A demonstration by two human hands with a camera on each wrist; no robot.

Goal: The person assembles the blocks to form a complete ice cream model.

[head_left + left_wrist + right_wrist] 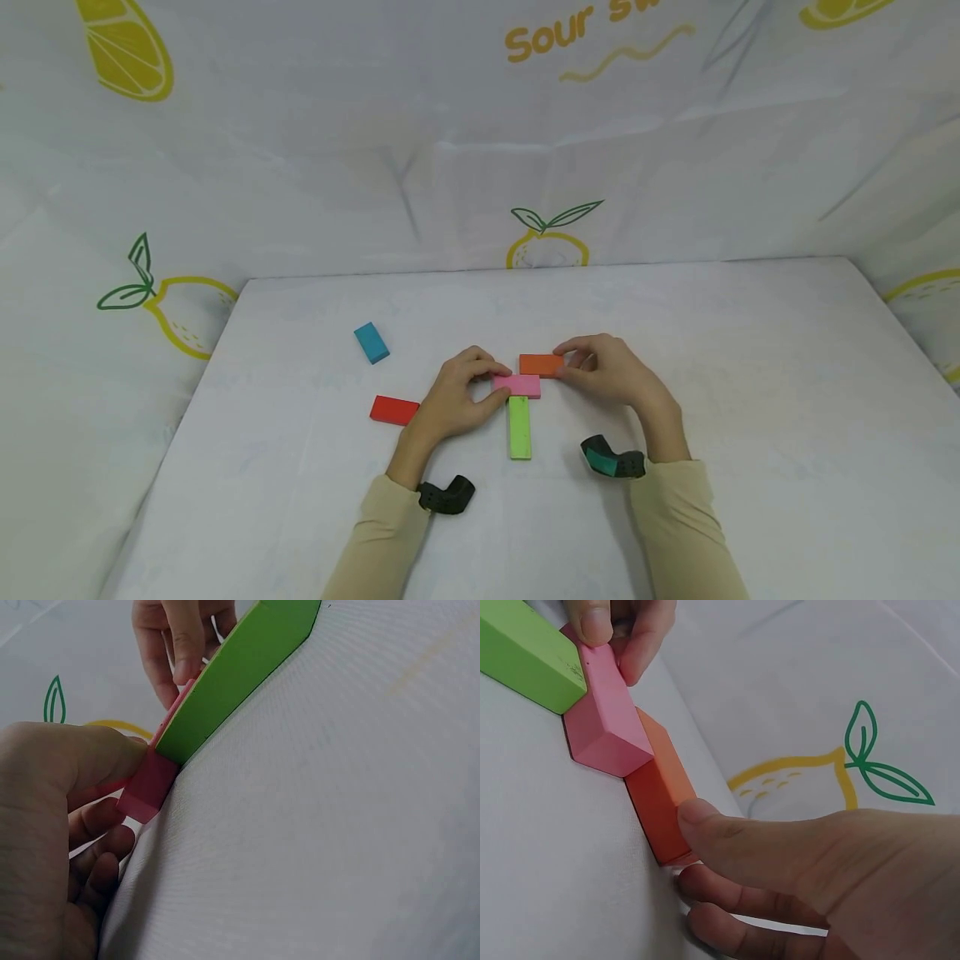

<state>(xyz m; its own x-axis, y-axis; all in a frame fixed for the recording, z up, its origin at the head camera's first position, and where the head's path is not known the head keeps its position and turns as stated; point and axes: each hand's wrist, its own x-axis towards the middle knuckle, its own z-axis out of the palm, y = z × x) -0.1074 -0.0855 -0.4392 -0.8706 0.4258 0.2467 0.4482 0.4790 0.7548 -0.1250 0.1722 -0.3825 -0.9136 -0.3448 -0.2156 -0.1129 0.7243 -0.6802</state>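
Note:
In the head view, a pink block [519, 386] lies crosswise at the far end of a lime-green block [520, 428]. Thumb and fingers of my left hand [463, 396] pinch the pink block at its left end. Behind it, shifted to the right, is an orange block [538, 365]. My right hand [611, 371] holds that one by its right end, the thumb on its near side. The right wrist view shows the orange block [662, 791] up against the pink block [607, 720], which meets the green block [529, 656].
Left of my left hand lies a red block [393, 410], partly behind the wrist. A blue block [371, 342] lies farther back. Both wrists wear dark camera mounts. The white table [787, 433] ends at a lemon-printed cloth [337, 200] behind and at the sides.

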